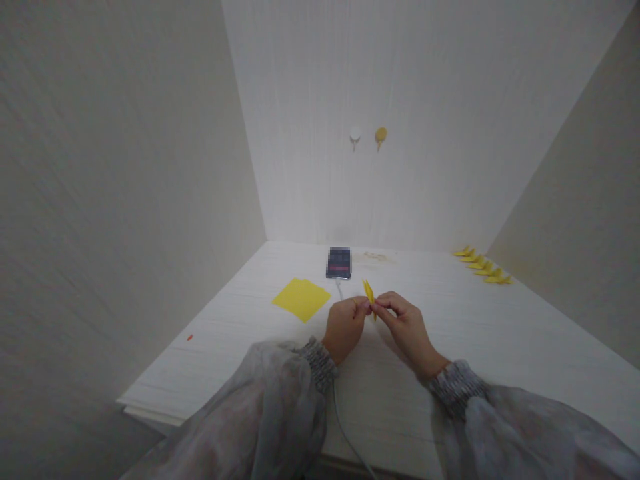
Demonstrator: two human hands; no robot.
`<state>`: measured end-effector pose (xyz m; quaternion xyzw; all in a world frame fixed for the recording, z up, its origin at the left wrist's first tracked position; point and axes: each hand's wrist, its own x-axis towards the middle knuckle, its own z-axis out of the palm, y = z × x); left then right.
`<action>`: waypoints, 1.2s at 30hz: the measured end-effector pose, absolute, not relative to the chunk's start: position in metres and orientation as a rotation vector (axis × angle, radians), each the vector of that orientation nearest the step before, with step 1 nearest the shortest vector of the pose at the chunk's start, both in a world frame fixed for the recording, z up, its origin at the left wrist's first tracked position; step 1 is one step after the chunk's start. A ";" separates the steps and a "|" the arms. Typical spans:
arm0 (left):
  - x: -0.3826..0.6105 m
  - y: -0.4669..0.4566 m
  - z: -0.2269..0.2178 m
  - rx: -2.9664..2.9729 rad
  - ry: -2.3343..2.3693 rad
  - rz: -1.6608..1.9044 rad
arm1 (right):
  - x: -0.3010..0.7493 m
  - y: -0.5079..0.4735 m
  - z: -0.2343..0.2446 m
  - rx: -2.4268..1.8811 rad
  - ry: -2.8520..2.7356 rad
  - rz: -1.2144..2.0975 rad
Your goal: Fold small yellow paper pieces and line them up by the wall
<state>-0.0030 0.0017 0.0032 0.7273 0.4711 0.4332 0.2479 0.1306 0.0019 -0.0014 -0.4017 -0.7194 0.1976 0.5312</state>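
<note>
Between my two hands, above the middle of the white table, a narrow folded piece of yellow paper [369,291] stands nearly upright. My left hand [347,325] pinches it from the left, thumb and finger closed at its lower part. From the right, my right hand [406,328] also pinches it with the fingertips. The fingertips hide part of the folds. Left of my left hand lies a stack of flat yellow paper sheets [301,299]. At the table's far right, several folded yellow paper pieces [481,265] sit in a slanting row.
A phone [339,263] lies beyond my hands, with a white cable [344,427] running under my left arm to the front edge. A small orange bit [190,337] is on the table [240,313] at left. Walls enclose three sides; two hooks [381,135] hang behind.
</note>
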 end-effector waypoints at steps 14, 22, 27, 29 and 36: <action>-0.001 0.004 -0.002 1.764 1.276 1.199 | 0.133 0.001 -0.004 -0.978 -1.858 0.224; 0.000 0.003 -0.005 1.773 1.251 1.199 | 0.129 -0.002 -0.002 -1.072 -1.876 0.087; -0.001 0.004 -0.003 1.838 1.318 1.165 | 0.132 0.001 -0.002 -1.060 -1.818 0.271; -0.001 0.004 -0.002 1.857 1.338 1.167 | 0.132 0.002 -0.001 -1.073 -1.757 0.375; 0.001 0.003 0.001 1.890 1.313 1.221 | 0.131 0.005 -0.006 -1.067 -1.526 0.709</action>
